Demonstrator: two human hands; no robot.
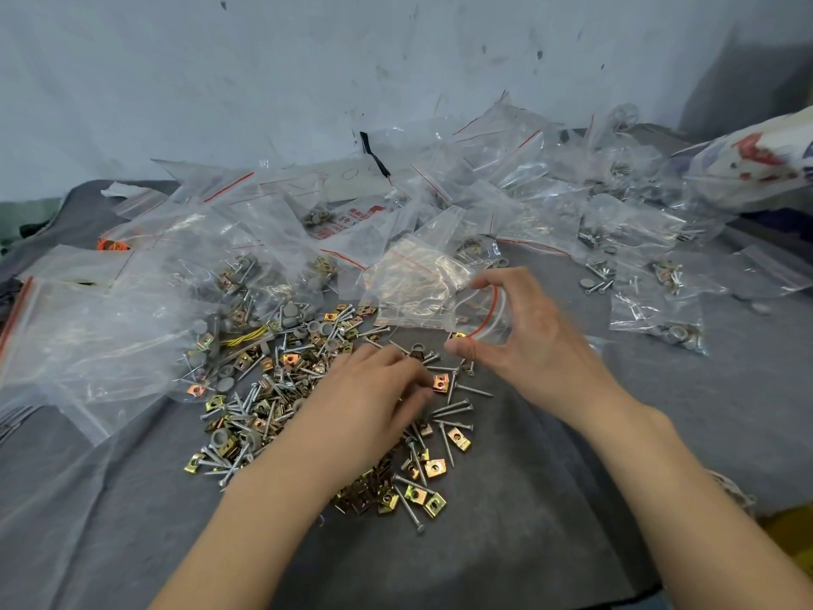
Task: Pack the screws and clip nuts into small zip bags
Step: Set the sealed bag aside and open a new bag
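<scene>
Here my right hand [528,341] pinches the limp, slippery zip bag [413,284] open by its red-lined mouth, while my left hand [374,398] curls into the screws [457,407] and clip nuts [433,468] beside it, catch unclear.

- The zip bag [422,284] above the pile is made of clear plastic and is edged with a thin red line along its mouth.
- The clip nuts [433,468] are plated in brassy yellow, tinged here and there with orange.
- The screws [457,407] are finished in bright silver.
- The round caps [226,384] are coloured flat grey.
- A wire bundle [244,339] in the pile is coloured yellow, streaked with darker lines.
- The table cloth [506,521] is coloured dark grey.
- The wall [308,59] is painted pale blue-white and is flecked with dark marks.
- The large sack [756,165] at the right is printed in red and blue on white.
</scene>
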